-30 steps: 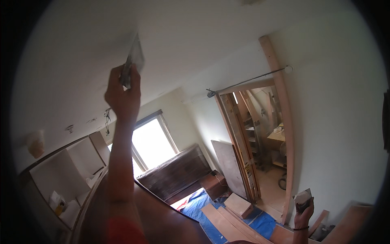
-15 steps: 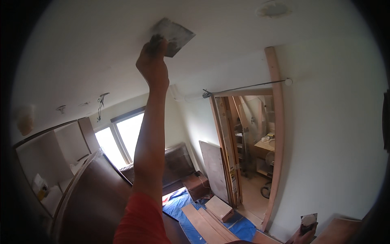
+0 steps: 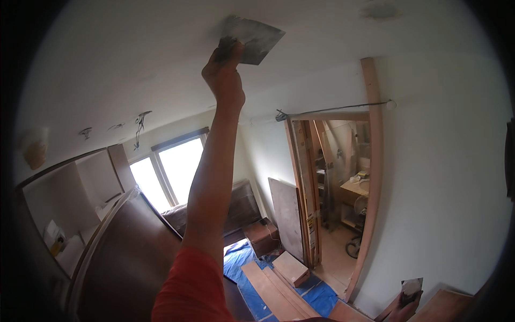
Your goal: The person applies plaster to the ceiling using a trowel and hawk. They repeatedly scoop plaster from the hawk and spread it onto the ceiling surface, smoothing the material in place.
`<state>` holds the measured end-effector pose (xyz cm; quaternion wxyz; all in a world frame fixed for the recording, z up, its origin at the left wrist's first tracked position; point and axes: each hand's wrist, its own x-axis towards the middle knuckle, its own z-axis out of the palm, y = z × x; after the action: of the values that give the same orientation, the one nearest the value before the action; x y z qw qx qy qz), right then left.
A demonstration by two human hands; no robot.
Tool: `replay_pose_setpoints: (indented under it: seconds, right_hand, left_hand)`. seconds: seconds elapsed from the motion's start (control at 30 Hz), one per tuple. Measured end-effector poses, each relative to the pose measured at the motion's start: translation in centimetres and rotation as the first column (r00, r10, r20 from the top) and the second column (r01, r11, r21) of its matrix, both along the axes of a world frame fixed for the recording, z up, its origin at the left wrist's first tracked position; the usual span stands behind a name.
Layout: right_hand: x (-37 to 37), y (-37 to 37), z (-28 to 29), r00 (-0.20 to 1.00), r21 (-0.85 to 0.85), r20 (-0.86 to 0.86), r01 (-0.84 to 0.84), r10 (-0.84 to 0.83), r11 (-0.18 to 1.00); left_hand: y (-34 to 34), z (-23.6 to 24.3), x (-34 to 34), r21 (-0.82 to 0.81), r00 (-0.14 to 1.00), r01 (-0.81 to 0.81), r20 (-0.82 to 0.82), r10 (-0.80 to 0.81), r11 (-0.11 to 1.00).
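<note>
"Blade (image 3: pixel 261 40) first: where is it, and what has it?"

"At 12 o'clock, up by the ceiling (image 3: pixel 134 59), with the left hand (image 3: pixel 224 70) clamped on its near end. Whether its edge touches, nobody can tell."

"And the right hand (image 3: pixel 402 308)?"

"At about 5 o'clock, closed round a plate (image 3: pixel 412 287) with something pale on it."

"How is the blade best handled?"

"Probably with a firm wrist, a low tilt and even pressure, so that no corner digs in. The plate seems safer level."

"Room to move?"

"From the hand, the blade points toward 2 o'clock. Ceiling runs on to a grey patch (image 3: pixel 381 11) at 1 o'clock. Wires (image 3: pixel 140 129) hang at 10 o'clock, well apart from the blade. With the wall (image 3: pixel 445 161) at 3 o'clock, long sweeps that way may need shortening."
</note>
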<state>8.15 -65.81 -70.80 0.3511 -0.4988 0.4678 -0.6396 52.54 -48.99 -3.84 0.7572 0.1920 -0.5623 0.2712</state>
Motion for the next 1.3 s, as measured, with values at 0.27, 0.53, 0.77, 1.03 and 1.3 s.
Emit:
replay_pose_setpoints:
  seconds: [0.27,0.53,0.77,1.03,1.3]
  right_hand:
    - [0.8,0.3,2.0,0.982,-0.070,0.147,-0.111,0.120,0.991]
    - [3.0,-2.2,0.7,0.931,-0.017,0.291,-0.223,0.218,0.975]
    - [7.8,-3.5,2.0,0.910,-0.106,0.240,-0.322,0.338,0.941]
    - [8.0,-2.1,1.7,0.942,-0.039,0.191,-0.275,0.277,0.961]
    - [4.3,-3.2,1.8,0.476,0.107,0.868,-0.460,0.142,0.881]
  left_hand:
    - [-0.7,-0.4,-1.2,-0.028,0.974,-0.178,0.139,0.180,0.984]
    - [6.4,-8.1,1.7,-0.314,0.458,-0.841,0.020,0.889,0.441]
    - [10.8,-4.3,0.6,-0.564,-0.238,-0.761,-0.218,0.946,-0.322]
    - [9.3,-1.2,1.8,-0.535,-0.365,-0.676,-0.354,0.861,-0.506]
    - [8.3,1.4,2.2,-0.557,-0.360,-0.617,-0.429,0.828,-0.556]
